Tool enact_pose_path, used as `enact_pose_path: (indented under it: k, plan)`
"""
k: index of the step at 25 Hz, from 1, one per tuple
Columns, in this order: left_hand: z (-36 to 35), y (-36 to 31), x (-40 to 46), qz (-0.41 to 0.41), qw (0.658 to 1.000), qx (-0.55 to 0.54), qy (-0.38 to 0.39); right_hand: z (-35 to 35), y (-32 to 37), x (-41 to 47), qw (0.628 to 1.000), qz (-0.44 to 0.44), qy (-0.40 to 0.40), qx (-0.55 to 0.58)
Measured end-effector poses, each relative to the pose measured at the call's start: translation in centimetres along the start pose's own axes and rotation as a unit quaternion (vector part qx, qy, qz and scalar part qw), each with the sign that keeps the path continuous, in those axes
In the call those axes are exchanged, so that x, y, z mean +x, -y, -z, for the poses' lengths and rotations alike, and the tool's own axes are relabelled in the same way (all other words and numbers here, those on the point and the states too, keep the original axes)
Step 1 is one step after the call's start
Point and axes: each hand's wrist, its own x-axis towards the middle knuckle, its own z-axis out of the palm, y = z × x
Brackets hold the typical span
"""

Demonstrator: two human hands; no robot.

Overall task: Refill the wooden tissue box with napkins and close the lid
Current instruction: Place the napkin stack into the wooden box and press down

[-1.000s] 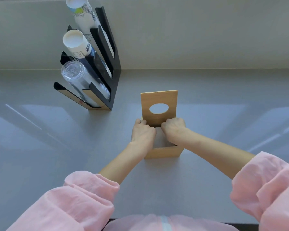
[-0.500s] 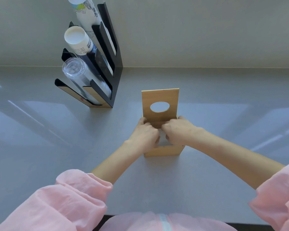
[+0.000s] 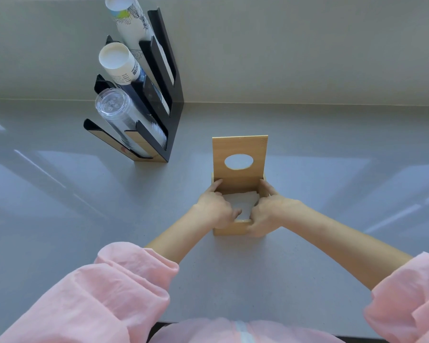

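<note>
The wooden tissue box stands on the grey counter in front of me. Its lid, with an oval hole, is hinged at the far side and stands upright. A stack of white napkins lies inside the box. My left hand is over the box's left wall, index finger along the rim and the other fingers curled onto the napkins' left edge. My right hand grips the box's right front corner, its fingertips reaching the napkins' right edge.
A black cup rack stands at the back left against the wall. It holds a stack of clear plastic cups and two stacks of paper cups. The grey counter stretches to both sides.
Both hands were bunched together over the middle of the box, covering its inside. They have spread to the left and right walls, and the white napkins now show.
</note>
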Motion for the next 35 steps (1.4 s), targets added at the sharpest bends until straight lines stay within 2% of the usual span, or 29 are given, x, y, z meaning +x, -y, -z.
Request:
enact_pose_path:
  k: [4,7,12,14,18,23,26,35]
  plan:
    - [-0.3,0.0,0.0,0.009,0.999,-0.041,-0.028,-0.8,0.1,-0.2,0.993,0.008,-0.114,-0.020]
    - [-0.6,-0.1,-0.4,0.013,0.991,-0.095,-0.092,-1.8,-0.1,-0.3,0.976,0.032,-0.213,0.016]
    - [-1.7,-0.3,-2.6,0.029,0.954,-0.232,-0.189,-3.4,-0.6,-1.6,0.951,0.045,-0.270,0.143]
    - [-2.3,-0.6,-3.7,0.034,0.935,-0.284,-0.211,-4.5,-0.2,-2.1,0.929,0.047,-0.309,0.197]
    - [-3.2,-1.2,-5.5,0.062,0.907,-0.321,-0.266,-6.0,0.8,-3.4,0.860,0.028,-0.398,0.318]
    - [-4.3,-2.9,-7.9,0.097,0.900,-0.318,-0.283,-8.0,1.8,-4.9,0.827,-0.016,-0.435,0.357]
    - [-4.9,-4.9,-9.1,0.112,0.899,-0.312,-0.287,-9.4,2.5,-6.0,0.822,-0.025,-0.440,0.361]
    - [-7.1,-14.1,-13.8,0.140,0.910,-0.322,-0.220,-17.8,4.2,-11.7,0.859,-0.015,-0.375,0.349]
